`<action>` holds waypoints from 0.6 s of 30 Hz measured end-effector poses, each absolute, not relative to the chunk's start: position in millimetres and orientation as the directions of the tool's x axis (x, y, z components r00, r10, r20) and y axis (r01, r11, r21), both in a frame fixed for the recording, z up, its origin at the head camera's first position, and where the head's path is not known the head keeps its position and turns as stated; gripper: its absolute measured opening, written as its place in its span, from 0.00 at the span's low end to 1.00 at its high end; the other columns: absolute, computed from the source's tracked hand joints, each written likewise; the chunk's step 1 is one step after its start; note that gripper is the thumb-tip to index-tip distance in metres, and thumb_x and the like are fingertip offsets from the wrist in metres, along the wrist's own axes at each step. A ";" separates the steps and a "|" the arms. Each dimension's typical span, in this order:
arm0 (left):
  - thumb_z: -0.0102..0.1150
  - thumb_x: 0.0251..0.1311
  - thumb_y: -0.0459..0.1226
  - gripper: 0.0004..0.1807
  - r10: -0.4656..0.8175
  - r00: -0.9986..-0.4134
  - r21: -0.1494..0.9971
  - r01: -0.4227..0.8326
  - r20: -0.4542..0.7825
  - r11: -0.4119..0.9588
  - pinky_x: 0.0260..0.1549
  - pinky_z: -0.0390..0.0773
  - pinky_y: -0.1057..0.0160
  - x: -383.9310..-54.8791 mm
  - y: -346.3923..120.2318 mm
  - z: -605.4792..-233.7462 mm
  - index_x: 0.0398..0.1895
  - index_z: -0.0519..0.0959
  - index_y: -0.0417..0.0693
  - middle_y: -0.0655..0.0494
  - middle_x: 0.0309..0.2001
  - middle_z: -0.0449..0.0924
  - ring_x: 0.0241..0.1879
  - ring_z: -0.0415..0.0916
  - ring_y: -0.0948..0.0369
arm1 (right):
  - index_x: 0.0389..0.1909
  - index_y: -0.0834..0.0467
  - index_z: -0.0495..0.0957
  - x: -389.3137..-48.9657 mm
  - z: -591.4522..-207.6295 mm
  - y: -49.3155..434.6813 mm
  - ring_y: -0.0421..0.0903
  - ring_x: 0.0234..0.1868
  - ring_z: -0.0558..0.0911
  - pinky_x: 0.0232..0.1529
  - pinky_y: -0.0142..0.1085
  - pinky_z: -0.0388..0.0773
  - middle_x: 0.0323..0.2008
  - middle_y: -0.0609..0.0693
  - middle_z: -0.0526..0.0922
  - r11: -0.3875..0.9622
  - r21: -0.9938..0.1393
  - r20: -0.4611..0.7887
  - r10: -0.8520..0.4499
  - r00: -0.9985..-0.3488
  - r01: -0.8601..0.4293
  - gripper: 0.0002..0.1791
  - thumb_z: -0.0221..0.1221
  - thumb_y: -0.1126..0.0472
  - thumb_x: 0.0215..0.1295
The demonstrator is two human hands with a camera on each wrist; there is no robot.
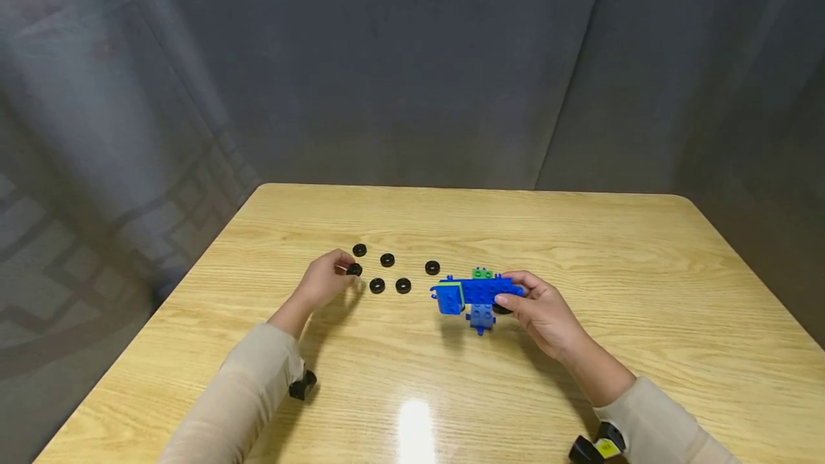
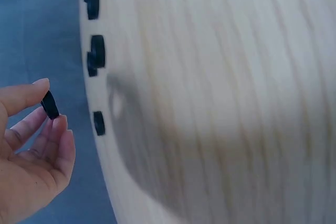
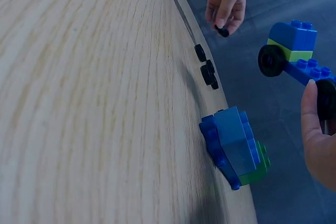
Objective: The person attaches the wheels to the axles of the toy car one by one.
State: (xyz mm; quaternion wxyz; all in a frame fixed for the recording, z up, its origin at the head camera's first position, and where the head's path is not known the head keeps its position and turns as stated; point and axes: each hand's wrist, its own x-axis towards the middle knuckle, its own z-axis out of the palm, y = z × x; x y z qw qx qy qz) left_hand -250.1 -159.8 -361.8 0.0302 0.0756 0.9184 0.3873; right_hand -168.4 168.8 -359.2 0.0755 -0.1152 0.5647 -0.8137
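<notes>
My left hand (image 1: 320, 281) pinches a small black toy wheel (image 2: 50, 105) between thumb and fingertips, above the left part of the table. In my right hand (image 1: 546, 315) is a blue building-block toy car (image 1: 478, 291), raised over the table and gripped at its right end. The right wrist view shows its blue and lime block cab (image 3: 294, 40) and black wheels (image 3: 271, 60) on the side facing that camera. Behind and below the held car, a second block vehicle (image 3: 233, 140), blue with a green end, rests on the table, partly hidden in the head view.
Several loose black wheels (image 1: 387, 260) lie on the wooden table (image 1: 554, 228) between my hands, towards the far side. Grey curtains (image 1: 412, 70) hang behind the table's far edge. Black wrist cameras (image 1: 303, 384) sit at both sleeves.
</notes>
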 end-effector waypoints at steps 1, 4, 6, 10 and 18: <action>0.58 0.49 0.30 0.15 0.161 -0.987 0.724 0.115 0.005 0.680 0.40 0.71 0.57 -249.4 -158.2 -360.4 0.41 0.71 0.37 0.46 0.41 0.73 0.42 0.70 0.52 | 0.35 0.52 0.75 -168.3 -359.5 169.1 0.39 0.31 0.77 0.35 0.29 0.74 0.31 0.46 0.75 -0.353 -0.936 0.105 -0.256 -0.961 -0.008 0.14 0.55 0.74 0.53; 0.58 0.48 0.30 0.16 0.167 -0.986 0.743 0.125 0.018 0.657 0.39 0.72 0.57 -247.0 -153.1 -356.3 0.42 0.71 0.37 0.46 0.41 0.72 0.42 0.69 0.52 | 0.36 0.52 0.75 -168.4 -360.3 169.7 0.39 0.31 0.77 0.35 0.29 0.74 0.31 0.46 0.75 -0.355 -0.935 0.112 -0.267 -0.957 -0.010 0.15 0.54 0.74 0.53; 0.59 0.48 0.30 0.16 0.171 -0.985 0.752 0.130 0.023 0.646 0.39 0.72 0.58 -245.2 -149.7 -353.6 0.42 0.71 0.37 0.46 0.42 0.72 0.42 0.69 0.52 | 0.36 0.52 0.75 -168.6 -360.8 169.8 0.40 0.31 0.77 0.36 0.29 0.74 0.31 0.46 0.75 -0.358 -0.934 0.122 -0.279 -0.953 -0.015 0.15 0.54 0.75 0.53; 0.59 0.48 0.30 0.17 0.192 -0.981 0.767 0.154 0.041 0.623 0.38 0.72 0.59 -242.2 -143.9 -348.6 0.43 0.71 0.37 0.46 0.42 0.72 0.42 0.70 0.52 | 0.37 0.53 0.75 -168.8 -361.5 170.0 0.40 0.33 0.77 0.37 0.30 0.74 0.32 0.47 0.76 -0.364 -0.931 0.138 -0.296 -0.945 -0.022 0.16 0.52 0.76 0.54; 0.60 0.48 0.31 0.18 0.230 -0.971 0.763 0.196 0.064 0.616 0.38 0.73 0.60 -237.8 -135.2 -341.1 0.43 0.71 0.38 0.48 0.43 0.72 0.42 0.70 0.54 | 0.36 0.55 0.76 -168.5 -360.9 169.0 0.40 0.33 0.76 0.36 0.32 0.75 0.34 0.48 0.76 -0.396 -0.917 0.167 -0.283 -0.944 -0.044 0.14 0.53 0.75 0.54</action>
